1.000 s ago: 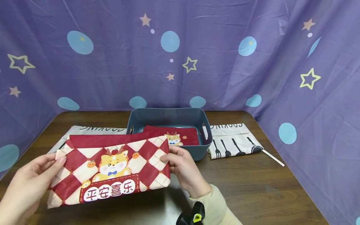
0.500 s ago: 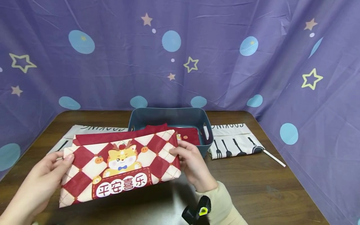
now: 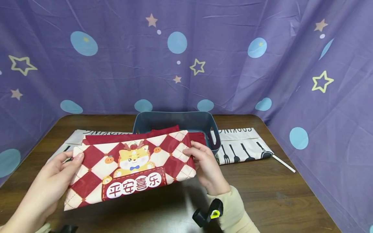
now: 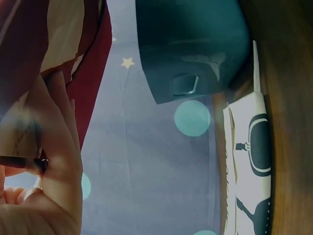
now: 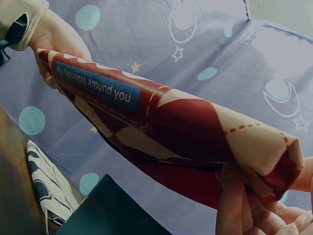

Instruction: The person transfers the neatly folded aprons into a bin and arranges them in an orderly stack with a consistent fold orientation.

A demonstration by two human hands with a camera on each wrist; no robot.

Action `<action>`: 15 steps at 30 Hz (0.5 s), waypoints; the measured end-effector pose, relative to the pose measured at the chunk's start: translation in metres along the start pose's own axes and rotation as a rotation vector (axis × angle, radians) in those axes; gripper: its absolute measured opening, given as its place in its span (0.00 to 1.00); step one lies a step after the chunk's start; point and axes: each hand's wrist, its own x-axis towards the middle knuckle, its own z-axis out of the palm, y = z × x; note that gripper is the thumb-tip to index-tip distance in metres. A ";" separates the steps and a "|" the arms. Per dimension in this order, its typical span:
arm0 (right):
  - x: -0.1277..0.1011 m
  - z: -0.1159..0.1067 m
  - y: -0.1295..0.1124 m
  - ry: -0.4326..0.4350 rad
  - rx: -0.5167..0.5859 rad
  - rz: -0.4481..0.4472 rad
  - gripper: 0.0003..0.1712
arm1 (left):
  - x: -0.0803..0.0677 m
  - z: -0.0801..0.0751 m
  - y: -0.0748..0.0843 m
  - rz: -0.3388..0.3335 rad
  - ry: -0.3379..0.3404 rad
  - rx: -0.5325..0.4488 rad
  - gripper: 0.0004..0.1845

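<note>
A folded red-and-cream checked apron (image 3: 96, 174) with a cartoon dog and lettering is held up between both hands above the table. My left hand (image 3: 48, 183) pinches its left end, thumb on the front. My right hand (image 3: 208, 166) grips the right end, fingers partly behind the cloth. In the right wrist view the apron (image 5: 190, 122) shows its lower fold, slanting between the hands. Behind it stands a dark blue bin (image 3: 175, 118). A red folded cloth (image 3: 199, 137) lies inside, largely covered by the held apron in the head view.
White folded aprons with black utensil prints lie on either side of the bin, the right one (image 3: 239, 145) with a white strap (image 3: 284, 163) trailing onto the wooden table (image 3: 276, 194). The left one (image 3: 76, 137) is partly hidden. A purple patterned curtain (image 3: 116, 81) hangs behind.
Both hands have carried the checked apron to the right and slightly upward, so it now overlaps more of the bin and hides the dog print on the cloth inside.
</note>
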 end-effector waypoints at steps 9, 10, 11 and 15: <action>-0.005 0.005 0.000 0.060 0.007 0.012 0.17 | 0.003 -0.002 0.001 0.014 -0.119 -0.079 0.07; -0.006 0.006 0.000 0.067 0.007 0.014 0.17 | 0.003 -0.003 0.001 0.015 -0.124 -0.078 0.06; -0.007 0.006 0.000 0.073 0.011 0.018 0.18 | 0.003 -0.003 0.001 0.015 -0.129 -0.082 0.06; -0.010 0.008 -0.001 0.084 0.024 0.026 0.18 | 0.004 -0.004 0.003 0.011 -0.147 -0.121 0.05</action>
